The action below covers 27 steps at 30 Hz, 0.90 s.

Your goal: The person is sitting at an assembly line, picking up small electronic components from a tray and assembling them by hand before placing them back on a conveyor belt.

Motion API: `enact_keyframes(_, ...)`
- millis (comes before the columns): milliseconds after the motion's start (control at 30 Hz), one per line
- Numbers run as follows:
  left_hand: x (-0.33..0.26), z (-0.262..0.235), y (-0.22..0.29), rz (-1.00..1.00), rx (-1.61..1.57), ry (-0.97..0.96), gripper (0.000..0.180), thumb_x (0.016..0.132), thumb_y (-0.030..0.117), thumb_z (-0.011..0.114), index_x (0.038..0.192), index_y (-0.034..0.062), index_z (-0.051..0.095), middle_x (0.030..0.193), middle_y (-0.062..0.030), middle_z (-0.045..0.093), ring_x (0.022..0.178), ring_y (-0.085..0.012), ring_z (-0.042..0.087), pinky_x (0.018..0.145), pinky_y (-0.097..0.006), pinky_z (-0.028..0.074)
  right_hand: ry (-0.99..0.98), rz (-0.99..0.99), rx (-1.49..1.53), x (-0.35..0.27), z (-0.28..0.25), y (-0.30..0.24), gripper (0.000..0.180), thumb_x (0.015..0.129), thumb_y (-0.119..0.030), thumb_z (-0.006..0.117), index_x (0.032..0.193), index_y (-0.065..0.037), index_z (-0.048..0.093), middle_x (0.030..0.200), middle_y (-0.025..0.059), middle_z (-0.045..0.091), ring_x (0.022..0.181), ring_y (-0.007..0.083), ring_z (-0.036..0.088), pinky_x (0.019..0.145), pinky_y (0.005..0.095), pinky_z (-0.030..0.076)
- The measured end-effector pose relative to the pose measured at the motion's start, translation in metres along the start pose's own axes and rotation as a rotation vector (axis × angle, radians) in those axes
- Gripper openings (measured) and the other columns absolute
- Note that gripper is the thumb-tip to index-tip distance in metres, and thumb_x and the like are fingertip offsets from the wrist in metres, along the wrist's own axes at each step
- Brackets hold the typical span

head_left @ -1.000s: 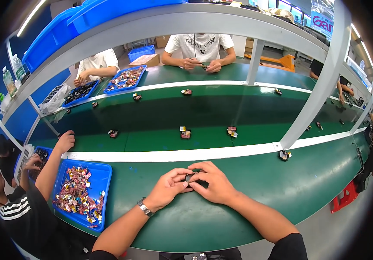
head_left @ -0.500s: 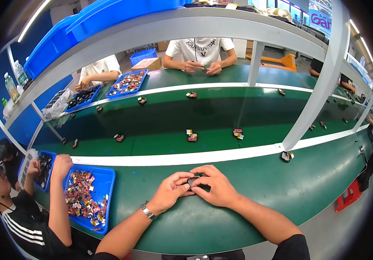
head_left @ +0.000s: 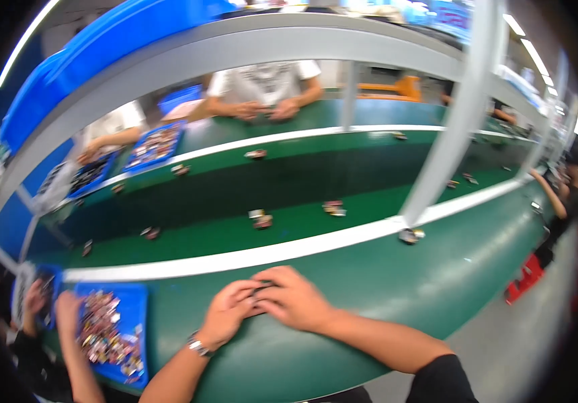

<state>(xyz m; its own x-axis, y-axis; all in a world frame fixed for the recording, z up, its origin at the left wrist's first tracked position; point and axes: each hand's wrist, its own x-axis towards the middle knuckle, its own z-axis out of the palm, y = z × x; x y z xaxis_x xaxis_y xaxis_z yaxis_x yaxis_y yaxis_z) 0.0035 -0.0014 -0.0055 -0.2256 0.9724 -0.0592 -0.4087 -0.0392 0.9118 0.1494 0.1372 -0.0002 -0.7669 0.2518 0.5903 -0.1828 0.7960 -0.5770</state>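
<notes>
A small dark part [head_left: 263,288] sits between my two hands above the green workbench, mostly covered by fingers and blurred. My left hand [head_left: 227,311], with a metal watch on its wrist, is closed on the part from the left. From the other side my right hand [head_left: 297,301] bends over it, fingers gripping its top and edge. What kind of part it is cannot be made out.
Left of me, a blue tray [head_left: 132,303] holds many small reddish pieces, with a co-worker's hand [head_left: 68,307] at its edge. Beyond a white rail [head_left: 228,260], small assemblies lie on a green belt [head_left: 215,238]. A grey post [head_left: 440,148] rises at right; another assembly [head_left: 410,236] rests near its foot.
The view has swung to the right and blurred, so the scene sits further left. My hands still hold the dark part together; the right hand now covers more of it.
</notes>
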Motion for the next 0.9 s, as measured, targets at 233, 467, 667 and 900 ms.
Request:
enact_keyframes(233, -0.008, 0.002, 0.008, 0.019, 0.088, 0.161, 0.026, 0.096, 0.002, 0.050, 0.121, 0.0016, 0.048, 0.115, -0.0130, 0.064, 0.102, -0.0203, 0.066, 0.086, -0.034, 0.059, 0.051, -0.018, 0.084, 0.005, 0.015, -0.005, 0.016, 0.076, -0.007, 0.072, 0.091, -0.004, 0.066, 0.117, 0.0103, 0.057, 0.108, 0.0286, 0.055, 0.090, 0.0387, 0.049)
enact_keyframes(467, -0.013, -0.005, 0.012, 0.002, 0.084, 0.149, 0.027, 0.096, 0.001, 0.049, 0.123, -0.0002, 0.048, 0.128, -0.0179, 0.058, 0.111, -0.0241, 0.063, 0.092, -0.036, 0.057, 0.077, 0.010, 0.107, 0.005, 0.018, -0.010, 0.017, 0.079, -0.007, 0.072, 0.096, -0.004, 0.068, 0.118, 0.0088, 0.059, 0.109, 0.0284, 0.055, 0.091, 0.0385, 0.049)
enact_keyframes(667, -0.001, -0.002, 0.000, 0.015, -0.008, 0.024, 0.031, 0.096, 0.003, 0.055, 0.127, 0.0014, 0.049, 0.131, -0.0161, 0.055, 0.118, -0.0239, 0.059, 0.098, -0.038, 0.053, 0.023, 0.112, 0.106, -0.001, 0.002, -0.009, 0.022, 0.078, -0.007, 0.074, 0.101, -0.009, 0.073, 0.119, 0.0070, 0.061, 0.112, 0.0265, 0.056, 0.090, 0.0365, 0.051)
enact_keyframes(900, -0.011, -0.010, 0.008, -0.001, 0.020, 0.053, 0.025, 0.099, 0.003, 0.052, 0.123, 0.0009, 0.050, 0.134, -0.0186, 0.054, 0.121, -0.0252, 0.058, 0.102, -0.041, 0.051, -0.044, 0.144, 0.229, 0.010, 0.007, -0.017, 0.021, 0.080, -0.003, 0.071, 0.101, -0.009, 0.072, 0.123, 0.0069, 0.059, 0.111, 0.0247, 0.055, 0.087, 0.0359, 0.053)
